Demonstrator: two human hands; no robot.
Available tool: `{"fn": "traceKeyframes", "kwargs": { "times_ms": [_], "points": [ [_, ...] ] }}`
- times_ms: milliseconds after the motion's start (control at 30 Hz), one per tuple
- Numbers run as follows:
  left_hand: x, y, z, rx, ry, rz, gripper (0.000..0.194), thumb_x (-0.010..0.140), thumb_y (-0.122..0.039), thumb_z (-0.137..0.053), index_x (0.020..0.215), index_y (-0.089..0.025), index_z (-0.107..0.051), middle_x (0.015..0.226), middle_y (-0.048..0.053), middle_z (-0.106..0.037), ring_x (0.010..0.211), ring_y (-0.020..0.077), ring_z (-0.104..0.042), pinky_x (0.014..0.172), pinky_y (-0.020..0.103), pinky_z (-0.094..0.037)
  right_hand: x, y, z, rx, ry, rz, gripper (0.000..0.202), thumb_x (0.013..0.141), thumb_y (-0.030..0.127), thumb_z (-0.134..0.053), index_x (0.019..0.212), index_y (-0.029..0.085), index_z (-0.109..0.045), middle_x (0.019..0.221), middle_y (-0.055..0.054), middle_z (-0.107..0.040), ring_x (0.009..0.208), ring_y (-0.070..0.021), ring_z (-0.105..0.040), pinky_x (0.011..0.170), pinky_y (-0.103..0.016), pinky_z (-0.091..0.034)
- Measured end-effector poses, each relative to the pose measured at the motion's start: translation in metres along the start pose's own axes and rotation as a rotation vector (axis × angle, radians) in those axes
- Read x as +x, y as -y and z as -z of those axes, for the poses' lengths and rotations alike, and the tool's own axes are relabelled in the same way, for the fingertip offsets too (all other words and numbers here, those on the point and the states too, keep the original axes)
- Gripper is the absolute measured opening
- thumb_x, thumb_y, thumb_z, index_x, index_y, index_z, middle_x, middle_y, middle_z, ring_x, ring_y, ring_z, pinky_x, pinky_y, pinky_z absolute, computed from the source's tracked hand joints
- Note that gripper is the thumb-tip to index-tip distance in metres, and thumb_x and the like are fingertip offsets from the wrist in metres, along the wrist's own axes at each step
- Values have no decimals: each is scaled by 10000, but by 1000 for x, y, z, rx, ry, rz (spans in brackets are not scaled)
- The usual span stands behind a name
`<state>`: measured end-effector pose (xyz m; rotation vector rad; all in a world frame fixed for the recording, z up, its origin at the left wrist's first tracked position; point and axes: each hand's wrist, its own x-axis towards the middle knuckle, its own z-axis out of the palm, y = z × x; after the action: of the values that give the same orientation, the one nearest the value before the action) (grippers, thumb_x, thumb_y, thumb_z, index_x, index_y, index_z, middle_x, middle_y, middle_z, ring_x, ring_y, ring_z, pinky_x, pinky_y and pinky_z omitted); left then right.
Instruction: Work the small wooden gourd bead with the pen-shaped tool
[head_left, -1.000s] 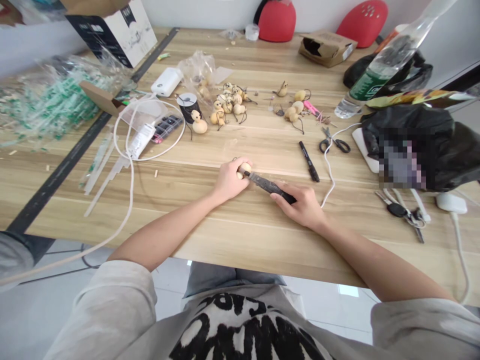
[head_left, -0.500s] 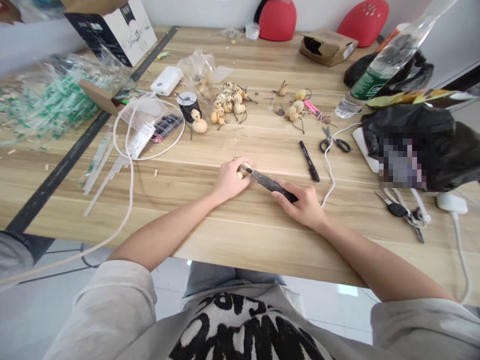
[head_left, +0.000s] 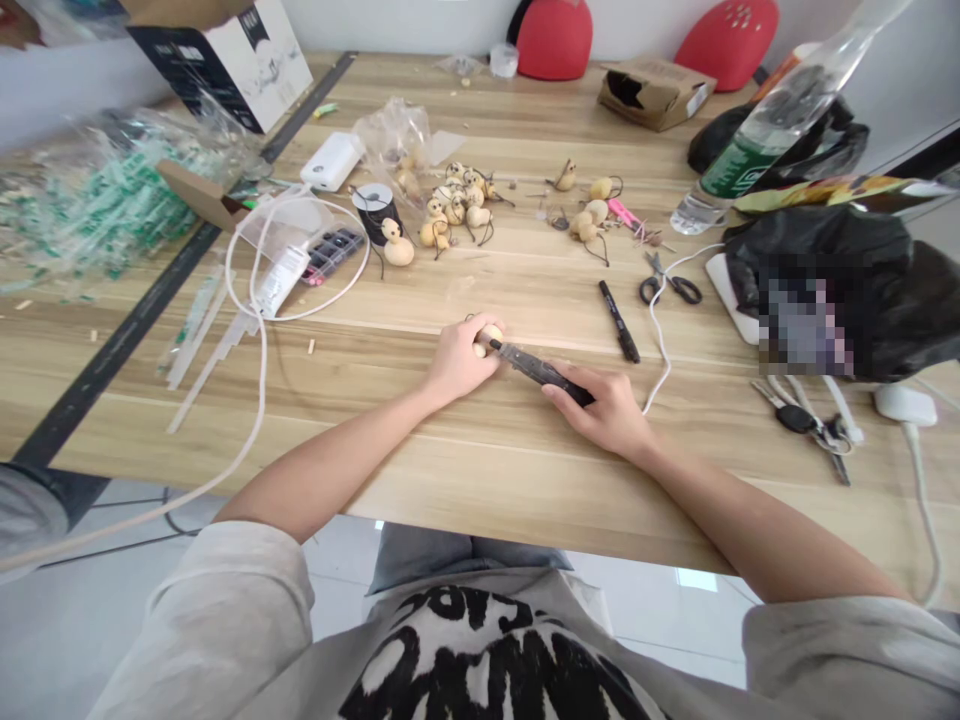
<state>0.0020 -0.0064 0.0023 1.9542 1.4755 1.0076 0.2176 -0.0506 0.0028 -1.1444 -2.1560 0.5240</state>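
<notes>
Head view: tool (head_left: 536, 367) at gourd (head_left: 492, 332)

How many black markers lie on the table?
1: the marker, beyond the right hand and left of the scissors. The black bag could hide others.

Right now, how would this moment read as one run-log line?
left hand: holds gourd | right hand: grips black tool, tip at gourd | nearby: marker, scissors
</notes>
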Motion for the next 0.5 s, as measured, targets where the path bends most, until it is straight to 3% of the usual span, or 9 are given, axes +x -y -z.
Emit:
{"fn": "traceKeyframes", "kwargs": {
  "times_ms": [500],
  "points": [
    [0, 2, 0, 6, -2, -16, 254, 636, -106, -601, 881, -159, -647, 793, 4, -675, 668, 114, -559, 676, 224, -436, -1, -2, -1, -18, 6, -1, 317, 886, 335, -538, 1136, 182, -660, 920, -71, -740, 790, -213, -699, 691, -297, -539]
  ]
}}
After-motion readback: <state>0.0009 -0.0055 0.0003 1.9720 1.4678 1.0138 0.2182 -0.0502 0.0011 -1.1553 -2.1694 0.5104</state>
